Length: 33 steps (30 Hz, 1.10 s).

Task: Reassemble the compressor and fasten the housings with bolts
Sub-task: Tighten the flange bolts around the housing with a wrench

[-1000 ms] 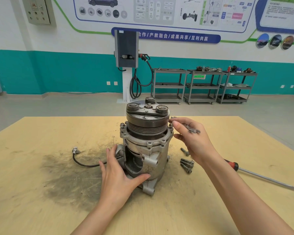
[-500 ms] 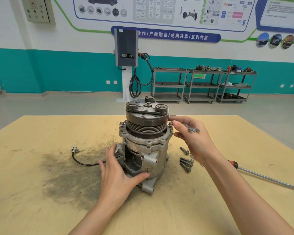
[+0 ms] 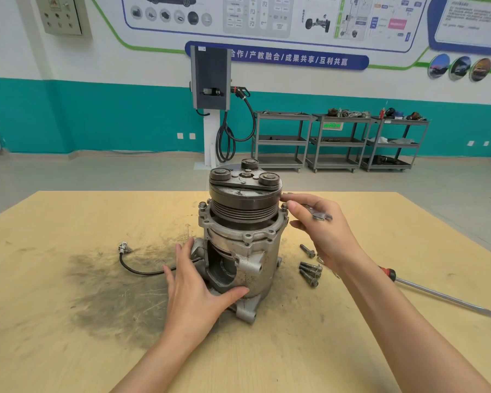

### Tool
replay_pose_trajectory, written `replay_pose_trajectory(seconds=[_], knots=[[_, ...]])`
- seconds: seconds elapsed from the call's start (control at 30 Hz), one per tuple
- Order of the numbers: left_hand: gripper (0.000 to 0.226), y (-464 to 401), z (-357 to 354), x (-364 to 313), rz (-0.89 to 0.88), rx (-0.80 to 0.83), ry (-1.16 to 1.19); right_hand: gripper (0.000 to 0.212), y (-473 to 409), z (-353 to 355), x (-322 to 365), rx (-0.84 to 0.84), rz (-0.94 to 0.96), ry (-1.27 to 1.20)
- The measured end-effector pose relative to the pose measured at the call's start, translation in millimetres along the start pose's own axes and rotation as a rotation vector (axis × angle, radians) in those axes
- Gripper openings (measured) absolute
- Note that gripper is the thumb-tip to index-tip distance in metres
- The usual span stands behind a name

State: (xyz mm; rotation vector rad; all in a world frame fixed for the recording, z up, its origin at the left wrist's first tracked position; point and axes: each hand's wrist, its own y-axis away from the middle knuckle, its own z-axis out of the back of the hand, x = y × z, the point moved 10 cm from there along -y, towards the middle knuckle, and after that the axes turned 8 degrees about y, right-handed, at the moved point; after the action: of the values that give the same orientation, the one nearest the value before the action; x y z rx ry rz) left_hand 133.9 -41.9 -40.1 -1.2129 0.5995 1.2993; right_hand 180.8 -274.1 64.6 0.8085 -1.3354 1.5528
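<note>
The grey compressor (image 3: 244,239) stands upright on the wooden table (image 3: 68,350), its dark grooved pulley and clutch plate on top. My left hand (image 3: 194,290) holds the lower housing from the front left, thumb across its base. My right hand (image 3: 321,225) is at the right edge of the top flange, fingertips on a bolt head (image 3: 284,206) there. A small metal wrench (image 3: 318,214) lies across its fingers. Another bolt (image 3: 202,206) stands in the flange's left ear. Several loose bolts (image 3: 310,269) lie on the table right of the housing.
A red-handled screwdriver (image 3: 437,293) lies at the right, tip pointing to the table's right edge. The compressor's black cable with a connector (image 3: 125,249) trails to the left over a dark grease stain (image 3: 111,293). Metal carts and a charging post stand far behind.
Both hands stay almost where they were. The fingers of my right hand shift slightly at the flange bolt. The compressor has not moved.
</note>
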Motion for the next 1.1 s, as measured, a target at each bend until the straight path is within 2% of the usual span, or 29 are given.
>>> replay_pose_trajectory(seconds=[0.3, 0.47, 0.73, 0.87, 1.1], knots=[[0.141, 0, 0, 3, 0.024, -0.003, 0.023, 0.003, -1, 1, -4, -0.024, -0.03, 0.004], [0.141, 1, 0, 1, 0.022, -0.007, 0.027, 0.013, -1, -1, -3, 0.009, -0.019, 0.005], [0.141, 1, 1, -2, 0.022, 0.001, 0.018, 0.005, -1, 0, -9, -0.047, -0.069, -0.049], [0.141, 1, 0, -1, 0.035, 0.011, 0.016, 0.015, -1, -3, -8, -0.009, -0.053, -0.016], [0.139, 1, 0, 2, 0.04, 0.012, 0.027, 0.004, -1, -3, -5, -0.03, -0.019, 0.064]])
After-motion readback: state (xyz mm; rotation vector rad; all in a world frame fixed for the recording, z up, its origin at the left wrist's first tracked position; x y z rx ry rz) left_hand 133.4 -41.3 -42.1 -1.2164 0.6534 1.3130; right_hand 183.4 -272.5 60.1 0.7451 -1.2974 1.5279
